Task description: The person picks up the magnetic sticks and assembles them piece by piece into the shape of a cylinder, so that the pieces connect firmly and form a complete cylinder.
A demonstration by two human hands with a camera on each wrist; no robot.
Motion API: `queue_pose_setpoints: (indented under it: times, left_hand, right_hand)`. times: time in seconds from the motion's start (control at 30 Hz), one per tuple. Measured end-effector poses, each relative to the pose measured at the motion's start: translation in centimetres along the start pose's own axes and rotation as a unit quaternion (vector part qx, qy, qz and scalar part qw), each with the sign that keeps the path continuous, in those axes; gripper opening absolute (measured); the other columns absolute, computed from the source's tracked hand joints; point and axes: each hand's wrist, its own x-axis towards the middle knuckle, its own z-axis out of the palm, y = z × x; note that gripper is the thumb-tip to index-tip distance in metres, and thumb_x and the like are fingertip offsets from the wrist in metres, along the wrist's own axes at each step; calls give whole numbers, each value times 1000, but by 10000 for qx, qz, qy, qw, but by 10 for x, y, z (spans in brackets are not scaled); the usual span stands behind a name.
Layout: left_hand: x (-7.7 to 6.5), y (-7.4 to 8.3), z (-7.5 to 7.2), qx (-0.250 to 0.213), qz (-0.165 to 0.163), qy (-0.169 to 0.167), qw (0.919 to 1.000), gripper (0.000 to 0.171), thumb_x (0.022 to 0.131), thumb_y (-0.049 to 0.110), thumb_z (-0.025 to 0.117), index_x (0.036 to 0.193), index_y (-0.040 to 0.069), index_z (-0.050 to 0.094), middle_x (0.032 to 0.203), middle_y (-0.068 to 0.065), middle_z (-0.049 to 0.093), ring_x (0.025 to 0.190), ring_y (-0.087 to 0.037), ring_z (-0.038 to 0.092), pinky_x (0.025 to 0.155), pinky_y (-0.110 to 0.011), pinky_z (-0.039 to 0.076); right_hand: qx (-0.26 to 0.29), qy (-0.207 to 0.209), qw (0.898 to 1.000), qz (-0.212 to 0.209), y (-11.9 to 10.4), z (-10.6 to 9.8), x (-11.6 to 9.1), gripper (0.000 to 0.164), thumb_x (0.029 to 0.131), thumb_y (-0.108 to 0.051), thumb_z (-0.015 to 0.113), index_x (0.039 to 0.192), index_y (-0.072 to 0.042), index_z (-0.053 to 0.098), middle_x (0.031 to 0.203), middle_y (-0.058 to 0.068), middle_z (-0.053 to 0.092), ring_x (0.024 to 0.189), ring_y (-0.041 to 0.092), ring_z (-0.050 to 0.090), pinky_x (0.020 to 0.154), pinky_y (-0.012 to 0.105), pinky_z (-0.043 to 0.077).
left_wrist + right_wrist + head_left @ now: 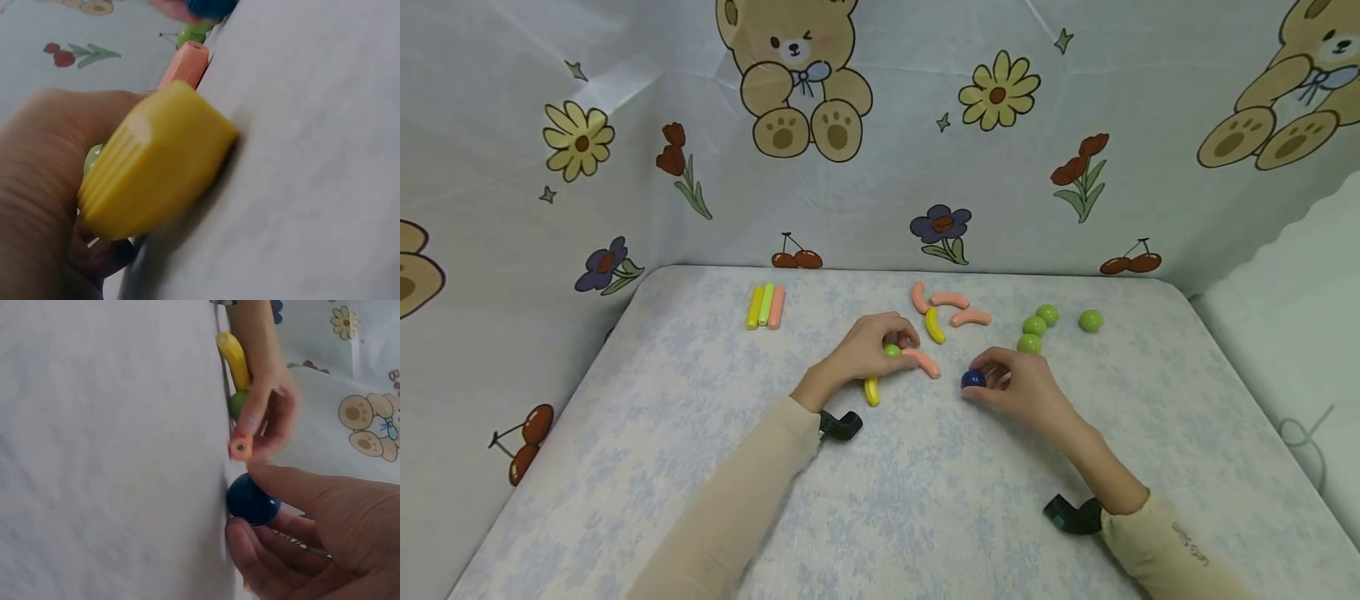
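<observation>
While right hand [1024, 385] pinches blue ball [973, 379], fingers [242, 547] ball-wide, and left hand [871, 346] pinches bent pink stick [927, 365], slack grip could let ball roll.

Person over here's wearing long beige sleeves [739, 500], the right one's showing dark scribbly lettering [1191, 543], and they're also rocking stubby, bent black wrist gadgets [844, 426] on both sides.
</observation>
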Motion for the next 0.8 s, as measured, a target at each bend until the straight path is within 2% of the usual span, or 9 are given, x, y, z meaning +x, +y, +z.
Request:
queue_pose_setpoints:
  times: [0.17,0.27,0.43,0.53,0.63,0.7,0.8]
  left_hand:
    - [2,9,7,154,196,7,9997,21,91,34,85,105,20,76,88,7,65,79,-10,55,75,-28,45]
    - [3,12,11,168,297,-45,9994,20,93,33,83,105,19,75,88,7,66,78,-9,55,74,-27,45]
    - [5,11,15,-91,413,-135,9990,17,94,31,82,105,20,75,88,8,66,73,-9,54,69,-25,46]
    - [5,11,15,-159,459,-170,9987,15,94,31,81,104,20,75,87,8,66,70,-9,54,67,-24,45]
    - [5,12,15,-94,504,-216,9984,14,95,29,80,104,20,76,86,8,65,69,-9,52,66,-24,44]
    - [5,13,14,-61,533,-241,9983,13,95,28,80,102,19,76,84,7,65,68,-9,51,67,-24,43]
    - [5,13,12,-76,486,-277,9984,11,95,26,80,100,18,75,83,6,64,67,-10,50,67,-24,42]
  right_hand:
    - [174,63,9997,-141,0,8,0,31,85,-19,91,110,-8,76,90,2,75,79,14,69,73,35,62]
    - [218,86,9996,-162,0,11,0,32,85,-19,91,111,-9,76,89,2,75,79,14,69,73,33,61]
    - [255,90,9994,-195,0,13,0,32,86,-20,90,113,-9,76,87,1,73,78,13,68,71,26,59]
    - [318,117,9992,-207,0,13,1,31,88,-22,89,113,-9,76,88,1,73,78,15,69,71,28,60]
    - [265,478,9981,-296,3,12,1,27,93,-22,83,115,-7,75,95,5,75,85,21,72,77,37,62]
    - [31,948,9948,-378,6,10,2,25,96,-18,80,117,-6,74,106,10,75,96,27,72,84,45,61]
    - [-389,1700,9837,-432,12,7,3,24,96,-7,77,119,-1,72,125,18,70,115,38,64,94,55,52]
